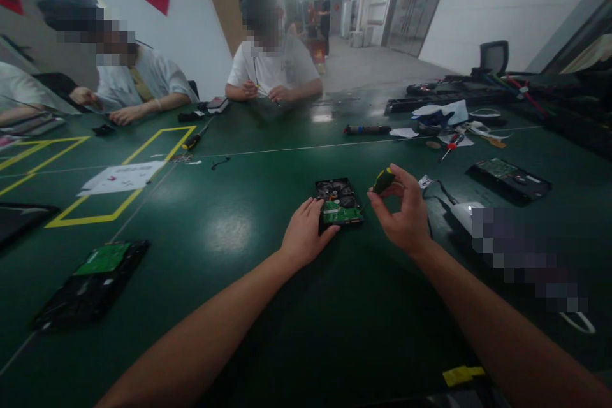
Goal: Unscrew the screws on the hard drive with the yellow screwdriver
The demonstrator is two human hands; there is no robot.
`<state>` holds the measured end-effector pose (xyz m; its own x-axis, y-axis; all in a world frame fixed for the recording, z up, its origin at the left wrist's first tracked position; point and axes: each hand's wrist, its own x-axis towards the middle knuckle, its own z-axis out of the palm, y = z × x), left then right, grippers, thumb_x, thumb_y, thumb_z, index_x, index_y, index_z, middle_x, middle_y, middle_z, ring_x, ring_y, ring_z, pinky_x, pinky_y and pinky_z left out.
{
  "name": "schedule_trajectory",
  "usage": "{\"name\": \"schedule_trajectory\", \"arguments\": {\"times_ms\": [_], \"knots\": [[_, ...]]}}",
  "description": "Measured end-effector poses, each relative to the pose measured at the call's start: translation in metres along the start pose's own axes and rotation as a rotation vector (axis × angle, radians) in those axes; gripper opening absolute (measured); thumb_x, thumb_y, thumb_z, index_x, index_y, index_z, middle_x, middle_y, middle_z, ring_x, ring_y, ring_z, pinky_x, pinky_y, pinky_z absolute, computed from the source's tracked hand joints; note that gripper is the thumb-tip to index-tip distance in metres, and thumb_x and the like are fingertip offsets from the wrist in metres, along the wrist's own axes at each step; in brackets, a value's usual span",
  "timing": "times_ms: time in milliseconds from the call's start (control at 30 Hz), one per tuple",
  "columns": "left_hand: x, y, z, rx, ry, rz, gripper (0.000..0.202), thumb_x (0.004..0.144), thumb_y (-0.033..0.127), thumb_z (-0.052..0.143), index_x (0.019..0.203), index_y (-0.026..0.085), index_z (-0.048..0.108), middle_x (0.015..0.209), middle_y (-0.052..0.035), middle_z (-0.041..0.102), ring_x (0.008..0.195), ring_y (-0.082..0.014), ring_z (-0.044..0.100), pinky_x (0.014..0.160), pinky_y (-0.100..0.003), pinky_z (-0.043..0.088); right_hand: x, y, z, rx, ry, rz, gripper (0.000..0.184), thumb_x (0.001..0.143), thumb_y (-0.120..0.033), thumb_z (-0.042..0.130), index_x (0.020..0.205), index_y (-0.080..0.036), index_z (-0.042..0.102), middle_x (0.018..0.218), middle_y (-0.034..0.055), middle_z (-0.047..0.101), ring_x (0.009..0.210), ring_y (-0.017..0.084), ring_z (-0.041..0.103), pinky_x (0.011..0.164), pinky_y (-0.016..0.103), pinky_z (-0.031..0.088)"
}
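Observation:
A hard drive (340, 197) lies on the green table in front of me, its green circuit board facing up. My left hand (306, 229) grips its left side, with the fingers along the left edge and the thumb by the near edge. Just right of the drive, my right hand (404, 213) is closed around the dark green and yellow handle of a screwdriver (383, 181). The screwdriver is tilted, its thin shaft reaching down toward the drive's right edge. I cannot make out whether the tip touches the drive.
Other hard drives lie at the near left (102, 261) and at the right (509, 178). A red-handled screwdriver (452, 148) and a second yellow-black screwdriver (195, 138) rest farther back. A paper sheet (122, 178) lies left. Several people sit across the table.

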<state>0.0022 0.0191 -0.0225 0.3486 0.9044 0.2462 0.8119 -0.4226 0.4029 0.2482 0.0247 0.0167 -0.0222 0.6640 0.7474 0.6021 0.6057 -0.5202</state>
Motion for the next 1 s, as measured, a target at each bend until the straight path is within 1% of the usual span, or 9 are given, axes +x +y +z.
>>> {"name": "schedule_trajectory", "arguments": {"times_ms": [133, 333, 433, 500, 600, 667, 733, 867, 1000], "knots": [[0.0, -0.0005, 0.0003, 0.006, 0.011, 0.013, 0.072, 0.094, 0.052, 0.059, 0.15, 0.008, 0.043, 0.151, -0.0183, 0.054, 0.148, -0.0328, 0.04, 0.124, -0.048, 0.034, 0.0007, 0.001, -0.0003, 0.021, -0.018, -0.008, 0.074, 0.089, -0.021, 0.069, 0.153, -0.033, 0.034, 0.126, 0.0087, 0.061, 0.092, 0.024, 0.069, 0.087, 0.05, 0.063], [-0.0005, -0.0018, 0.0021, 0.0, 0.017, 0.006, 0.07, 0.095, 0.052, 0.059, 0.15, 0.012, 0.043, 0.152, -0.0163, 0.053, 0.148, -0.0331, 0.04, 0.123, -0.05, 0.034, 0.0009, -0.002, -0.0013, -0.052, 0.018, -0.045, 0.074, 0.086, -0.023, 0.074, 0.15, -0.034, 0.039, 0.127, 0.0086, 0.058, 0.088, 0.023, 0.067, 0.083, 0.048, 0.064], [-0.0006, -0.0019, 0.002, -0.004, 0.018, 0.002, 0.07, 0.095, 0.053, 0.058, 0.151, 0.014, 0.043, 0.153, -0.0153, 0.052, 0.148, -0.0333, 0.04, 0.122, -0.051, 0.035, 0.0006, -0.0041, -0.001, 0.019, -0.018, -0.038, 0.073, 0.089, -0.02, 0.069, 0.152, -0.033, 0.035, 0.13, 0.009, 0.058, 0.097, 0.025, 0.069, 0.091, 0.049, 0.063], [-0.0006, -0.0014, 0.0012, -0.001, 0.01, -0.002, 0.07, 0.095, 0.053, 0.057, 0.151, 0.013, 0.043, 0.153, -0.0158, 0.052, 0.149, -0.0331, 0.04, 0.122, -0.05, 0.035, 0.0001, -0.0045, -0.0004, 0.047, -0.034, -0.025, 0.071, 0.09, -0.019, 0.066, 0.152, -0.033, 0.033, 0.133, 0.0096, 0.058, 0.1, 0.025, 0.07, 0.094, 0.05, 0.062], [-0.0006, -0.0003, -0.0002, 0.009, 0.0, -0.007, 0.071, 0.096, 0.053, 0.057, 0.151, 0.01, 0.043, 0.152, -0.0172, 0.052, 0.149, -0.0326, 0.039, 0.123, -0.049, 0.035, -0.0007, -0.0033, 0.0006, 0.005, 0.01, -0.019, 0.071, 0.089, -0.022, 0.07, 0.15, -0.033, 0.036, 0.131, 0.01, 0.056, 0.092, 0.024, 0.069, 0.086, 0.049, 0.064], [-0.0005, 0.0001, -0.0004, 0.015, 0.001, -0.011, 0.071, 0.096, 0.053, 0.056, 0.151, 0.01, 0.043, 0.153, -0.0172, 0.052, 0.148, -0.0325, 0.04, 0.123, -0.049, 0.035, -0.0011, -0.002, 0.0009, -0.026, 0.039, -0.03, 0.073, 0.087, -0.023, 0.074, 0.149, -0.033, 0.037, 0.129, 0.0097, 0.056, 0.089, 0.023, 0.068, 0.082, 0.048, 0.065], [-0.0005, 0.0, -0.0001, 0.016, 0.003, -0.011, 0.071, 0.095, 0.053, 0.057, 0.151, 0.011, 0.043, 0.153, -0.0166, 0.052, 0.148, -0.0324, 0.04, 0.123, -0.049, 0.034, -0.0013, -0.0011, 0.0009, -0.011, 0.025, -0.036, 0.074, 0.086, -0.022, 0.074, 0.149, -0.033, 0.037, 0.128, 0.0096, 0.057, 0.091, 0.024, 0.068, 0.084, 0.048, 0.065], [-0.0002, -0.0008, 0.0007, 0.009, 0.0, -0.007, 0.072, 0.095, 0.053, 0.058, 0.151, 0.011, 0.042, 0.153, -0.0167, 0.052, 0.149, -0.0324, 0.04, 0.123, -0.049, 0.035, -0.0021, -0.0004, 0.0016, 0.054, -0.024, -0.025, 0.072, 0.089, -0.018, 0.068, 0.151, -0.033, 0.034, 0.134, 0.0102, 0.055, 0.098, 0.024, 0.069, 0.091, 0.049, 0.063], [0.0002, -0.0009, 0.001, 0.007, 0.007, -0.009, 0.072, 0.095, 0.054, 0.058, 0.151, 0.011, 0.043, 0.152, -0.0176, 0.053, 0.148, -0.0329, 0.04, 0.122, -0.049, 0.036, -0.0026, 0.0003, 0.0028, 0.003, 0.045, -0.048, 0.074, 0.086, -0.021, 0.074, 0.148, -0.034, 0.036, 0.129, 0.0086, 0.054, 0.091, 0.022, 0.068, 0.079, 0.045, 0.065]]}}
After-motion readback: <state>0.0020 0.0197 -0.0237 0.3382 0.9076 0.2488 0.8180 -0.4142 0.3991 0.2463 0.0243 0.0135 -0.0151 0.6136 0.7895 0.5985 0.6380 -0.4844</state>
